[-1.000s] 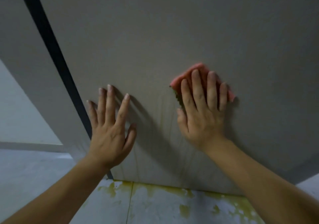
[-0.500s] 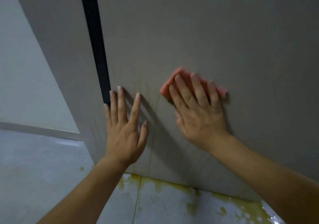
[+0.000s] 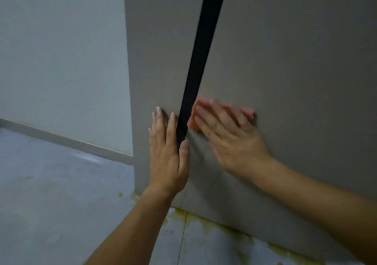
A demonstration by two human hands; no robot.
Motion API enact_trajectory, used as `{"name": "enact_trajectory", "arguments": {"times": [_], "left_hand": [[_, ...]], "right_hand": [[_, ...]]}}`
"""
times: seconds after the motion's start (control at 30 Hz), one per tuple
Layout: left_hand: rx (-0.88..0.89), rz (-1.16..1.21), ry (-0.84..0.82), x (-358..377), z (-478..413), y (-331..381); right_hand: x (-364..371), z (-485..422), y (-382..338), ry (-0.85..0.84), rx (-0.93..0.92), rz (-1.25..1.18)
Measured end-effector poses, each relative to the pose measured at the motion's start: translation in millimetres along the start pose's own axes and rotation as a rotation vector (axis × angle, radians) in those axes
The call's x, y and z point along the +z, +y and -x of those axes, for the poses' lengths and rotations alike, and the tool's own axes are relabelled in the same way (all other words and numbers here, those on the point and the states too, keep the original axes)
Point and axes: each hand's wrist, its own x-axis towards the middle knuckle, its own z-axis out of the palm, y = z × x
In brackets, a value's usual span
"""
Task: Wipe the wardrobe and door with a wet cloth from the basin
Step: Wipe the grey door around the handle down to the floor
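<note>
While my right hand (image 3: 230, 140) shows blurred, straight fingers pressing the pink cloth (image 3: 247, 112) to the grey wardrobe panel (image 3: 295, 60), cloth mostly hidden beneath them, my left hand (image 3: 167, 152) flat, empty, straddling the black strip (image 3: 202, 46), both forearms cut off.

Right hand (image 3: 234, 140) presses a pink folded cloth (image 3: 247, 111) flat on the grey matte wardrobe panel (image 3: 295, 70), just right of its black vertical strip (image 3: 201, 50); left hand (image 3: 168, 154) lies flat across the strip's lower end.
</note>
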Motion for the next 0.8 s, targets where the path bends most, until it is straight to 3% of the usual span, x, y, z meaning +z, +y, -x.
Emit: {"name": "enact_trajectory", "arguments": {"times": [0.1,0.27,0.43,0.63,0.8], "left_hand": [[-0.059,0.108,0.059,-11,4,-14],[-0.194,0.175,0.162,-26,-6,-40],[-0.090,0.199,0.203,-32,-20,-30],[0.008,0.223,0.235,-18,-45,19],[-0.155,0.168,0.325,3,-80,46]], "right_hand": [[-2,5,-17,-0.102,-0.153,-0.003],[-25,-103,-10,-0.025,-0.245,0.067],[-41,-112,4,-0.045,-0.355,-0.129],[-63,-78,53,0.015,-0.224,-0.199],[-49,-48,58,-0.037,-0.174,-0.098]]}}
